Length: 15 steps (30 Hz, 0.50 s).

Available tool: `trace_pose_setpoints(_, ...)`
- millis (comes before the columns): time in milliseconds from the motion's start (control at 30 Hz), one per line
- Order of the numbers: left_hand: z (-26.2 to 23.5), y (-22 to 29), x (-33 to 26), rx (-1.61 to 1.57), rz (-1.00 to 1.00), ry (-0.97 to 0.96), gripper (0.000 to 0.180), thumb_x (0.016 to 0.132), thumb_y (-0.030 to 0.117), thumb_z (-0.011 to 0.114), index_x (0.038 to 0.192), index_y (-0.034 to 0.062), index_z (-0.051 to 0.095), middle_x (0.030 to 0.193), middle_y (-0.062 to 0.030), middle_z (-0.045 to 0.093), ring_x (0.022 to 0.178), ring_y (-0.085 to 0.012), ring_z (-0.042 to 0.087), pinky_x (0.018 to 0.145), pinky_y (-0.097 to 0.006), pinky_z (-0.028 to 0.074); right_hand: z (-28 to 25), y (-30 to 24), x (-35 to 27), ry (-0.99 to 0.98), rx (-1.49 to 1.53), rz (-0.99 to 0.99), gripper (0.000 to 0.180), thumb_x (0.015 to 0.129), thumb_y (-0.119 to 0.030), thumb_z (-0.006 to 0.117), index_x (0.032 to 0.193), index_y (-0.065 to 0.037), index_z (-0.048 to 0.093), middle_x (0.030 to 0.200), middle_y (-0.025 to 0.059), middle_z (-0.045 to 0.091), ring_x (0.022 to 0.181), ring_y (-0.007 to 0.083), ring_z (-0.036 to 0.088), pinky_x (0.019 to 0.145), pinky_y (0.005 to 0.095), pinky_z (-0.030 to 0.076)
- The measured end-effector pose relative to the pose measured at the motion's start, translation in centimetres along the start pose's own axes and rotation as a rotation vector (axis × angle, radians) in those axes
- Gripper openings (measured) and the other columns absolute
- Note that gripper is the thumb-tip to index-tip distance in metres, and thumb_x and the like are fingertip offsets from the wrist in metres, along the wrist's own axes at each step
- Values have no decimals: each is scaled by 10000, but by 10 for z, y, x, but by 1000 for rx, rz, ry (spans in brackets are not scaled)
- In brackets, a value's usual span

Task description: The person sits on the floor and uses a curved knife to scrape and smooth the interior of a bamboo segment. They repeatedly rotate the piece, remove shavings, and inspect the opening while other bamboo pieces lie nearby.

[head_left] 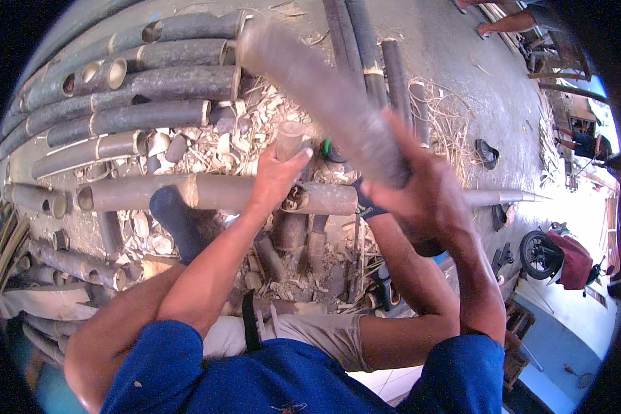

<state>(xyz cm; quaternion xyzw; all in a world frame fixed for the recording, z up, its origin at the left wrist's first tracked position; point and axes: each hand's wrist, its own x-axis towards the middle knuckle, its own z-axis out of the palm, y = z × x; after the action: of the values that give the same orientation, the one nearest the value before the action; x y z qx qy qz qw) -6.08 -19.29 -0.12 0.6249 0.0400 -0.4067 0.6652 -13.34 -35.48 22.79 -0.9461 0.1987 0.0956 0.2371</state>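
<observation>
A brown bamboo pole (221, 192) lies crosswise in front of me, with a ragged hole cut in its upper side towards the right. My left hand (277, 174) is closed around the round wooden handle of a chisel (290, 138), held upright over that hole; its blade is hidden. In my right hand (431, 193) is a thick, club-like wooden mallet (317, 96), raised and tilted up to the left, blurred by motion. The mallet is apart from the chisel's top. My left foot (178, 221), in something dark, rests against the pole.
Several dark bamboo poles (165, 83), some with holes, lie side by side at the far left. Pale wood chips (255, 131) cover the floor around the pole. Sandals (488, 153) and a parked motorcycle (555, 255) are at the right. Another person's foot (488, 30) shows at the top right.
</observation>
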Motion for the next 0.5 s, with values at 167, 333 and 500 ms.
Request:
trace_pose_setpoints(167,4,0,-6,81,97,-42,408,876,207,788,1200,-11,671,1024,-57,725,865,-115,633,800,-301,525,8,-20,-7,234,273,55,886,775,-258,795,1549,-129,382,1185,235,706,1015,369,725,869,465,577)
trace_pose_setpoints(333,3,4,-14,25,144,-88,374,880,136,779,1204,-17,670,1055,-61,731,922,-125,647,875,-312,531,18,-5,-37,-109,-5,84,988,735,-329,817,1580,-148,337,1036,279,727,974,433,729,920,465,569)
trace_pose_setpoints(500,1,-2,-30,128,154,-84,412,879,172,798,1216,-13,651,1030,-45,724,902,-118,648,836,-309,516,35,-12,-58,361,460,-32,959,783,-123,797,1586,-107,274,1193,205,704,1072,274,709,958,417,550)
